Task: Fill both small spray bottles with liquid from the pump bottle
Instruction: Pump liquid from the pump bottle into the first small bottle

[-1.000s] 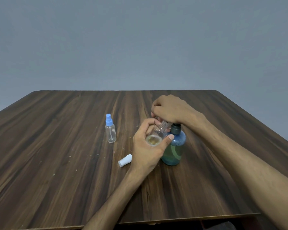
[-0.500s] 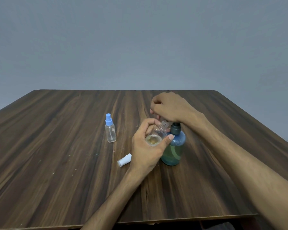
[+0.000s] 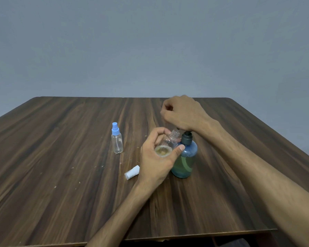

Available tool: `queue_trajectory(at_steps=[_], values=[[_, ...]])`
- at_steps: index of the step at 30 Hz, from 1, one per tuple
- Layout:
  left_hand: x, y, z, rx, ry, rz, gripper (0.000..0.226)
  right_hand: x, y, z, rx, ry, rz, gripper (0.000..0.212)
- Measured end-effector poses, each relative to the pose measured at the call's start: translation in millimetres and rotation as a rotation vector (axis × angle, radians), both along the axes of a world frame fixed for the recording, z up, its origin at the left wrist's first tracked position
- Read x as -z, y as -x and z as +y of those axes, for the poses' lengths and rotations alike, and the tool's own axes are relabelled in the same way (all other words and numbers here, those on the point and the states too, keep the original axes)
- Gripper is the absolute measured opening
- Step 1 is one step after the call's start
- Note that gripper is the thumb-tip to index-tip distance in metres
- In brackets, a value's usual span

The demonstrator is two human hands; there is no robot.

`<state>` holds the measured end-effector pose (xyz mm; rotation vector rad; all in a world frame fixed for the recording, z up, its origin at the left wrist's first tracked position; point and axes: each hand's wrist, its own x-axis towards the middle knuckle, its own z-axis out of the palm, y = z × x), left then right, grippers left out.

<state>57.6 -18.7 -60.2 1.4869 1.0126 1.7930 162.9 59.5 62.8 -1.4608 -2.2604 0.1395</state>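
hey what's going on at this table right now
A person is filling a small clear spray bottle from a blue pump bottle. The left hand holds the uncapped small bottle tilted, its neck up by the pump; a little yellowish liquid sits in it. The right hand rests on the pump head. A white cap lies on the wooden table, and a second spray bottle with a blue top stands untouched.

Both forearms are bare to the frame edge, no sleeves showing; the left hand (image 3: 157,163) and right hand (image 3: 183,113) seemingly wear no rings.

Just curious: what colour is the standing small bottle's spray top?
Light blue, seen in the head view.
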Motion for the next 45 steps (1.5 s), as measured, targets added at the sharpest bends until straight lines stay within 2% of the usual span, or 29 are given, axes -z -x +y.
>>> queue_trajectory(at_steps=[4, 8, 12, 17, 21, 25, 28, 34, 39, 45], values=[[-0.6, -0.6, 1.8, -0.013, 0.013, -0.008, 0.043, 5.2, 4.5, 0.2, -0.031, 0.138, -0.109, 0.022], [-0.6, 0.1, 0.1, -0.006, 0.001, 0.005, 0.042, -0.2, 2.4, 2.4, -0.026, 0.068, -0.073, 0.021], [0.3, 0.1, 2.1, -0.014, 0.003, 0.002, 0.043, 4.7, 4.1, 2.6, -0.048, 0.161, -0.097, 0.02], [0.5, 0.7, 1.6, -0.011, 0.005, 0.009, 0.042, 1.2, 1.7, 4.1, -0.05, 0.056, -0.049, 0.018], [0.1, 0.0, 1.8, -0.014, 0.02, -0.001, 0.043, 5.9, 3.5, 2.6, -0.06, 0.154, -0.089, 0.019], [-1.7, -0.3, 0.3, -0.006, 0.008, 0.015, 0.042, 2.8, 0.2, 3.1, -0.047, 0.05, -0.031, 0.018], [-1.1, -0.4, 1.0, -0.007, 0.011, -0.002, 0.041, 4.7, 2.8, 1.9, -0.043, 0.106, -0.059, 0.02], [0.3, -0.4, 0.6, 0.002, -0.011, -0.004, 0.04, -3.6, 1.6, 1.2, -0.043, 0.023, -0.026, 0.025], [-0.4, 0.1, 2.2, 0.002, 0.0, -0.01, 0.042, 6.1, 4.2, 1.8, -0.042, 0.098, -0.082, 0.027], [-0.3, -0.5, 0.6, 0.003, -0.003, -0.012, 0.041, 0.9, 1.0, 2.1, -0.046, 0.125, -0.006, 0.029]])
